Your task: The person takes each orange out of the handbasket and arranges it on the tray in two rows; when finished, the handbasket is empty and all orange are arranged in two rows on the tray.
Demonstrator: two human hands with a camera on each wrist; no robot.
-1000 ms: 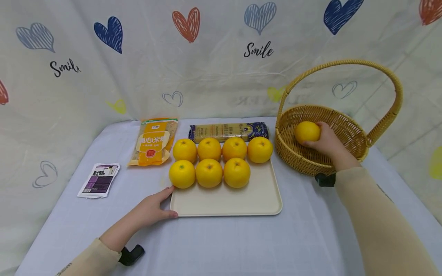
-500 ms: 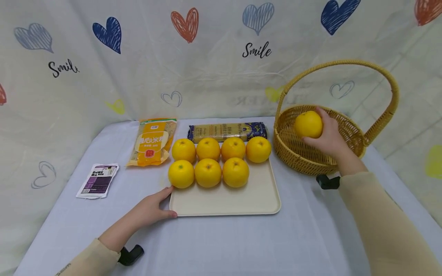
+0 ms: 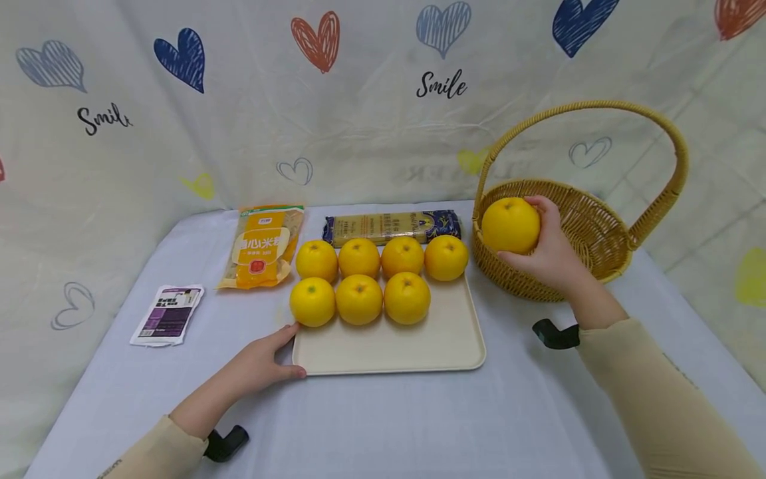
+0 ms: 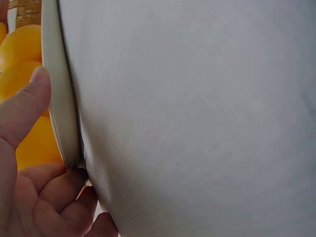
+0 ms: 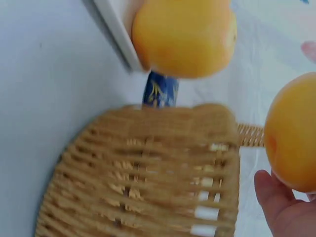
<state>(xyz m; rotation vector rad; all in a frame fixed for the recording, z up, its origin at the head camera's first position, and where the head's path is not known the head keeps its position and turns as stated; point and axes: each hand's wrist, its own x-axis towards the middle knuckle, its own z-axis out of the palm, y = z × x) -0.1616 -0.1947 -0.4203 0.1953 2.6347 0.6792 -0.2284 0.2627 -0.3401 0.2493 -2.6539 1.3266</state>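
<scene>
My right hand (image 3: 556,256) grips an orange (image 3: 510,226), thumb below and fingers behind it, over the left rim of the wicker basket (image 3: 520,289). In the right wrist view the held orange (image 5: 296,133) shows at the right edge, above the woven basket wall (image 5: 148,168). My left hand (image 3: 257,362) holds the front left corner of the cream tray (image 3: 389,352). In the left wrist view its thumb (image 4: 29,103) lies against the tray's edge (image 4: 61,103) and the fingers curl at the corner. Several oranges (image 3: 359,299) stand in two rows on the tray.
Behind the tray lies a long gold and blue packet (image 3: 391,228). An orange snack bag (image 3: 263,249) and a small white and purple packet (image 3: 167,316) lie to the left. The basket's tall handle (image 3: 598,106) arches over it. A printed cloth (image 3: 359,146) hangs behind the table.
My right hand has lifted the orange from inside the basket and carried it left to the rim. The left hand has stayed at the tray's corner.
</scene>
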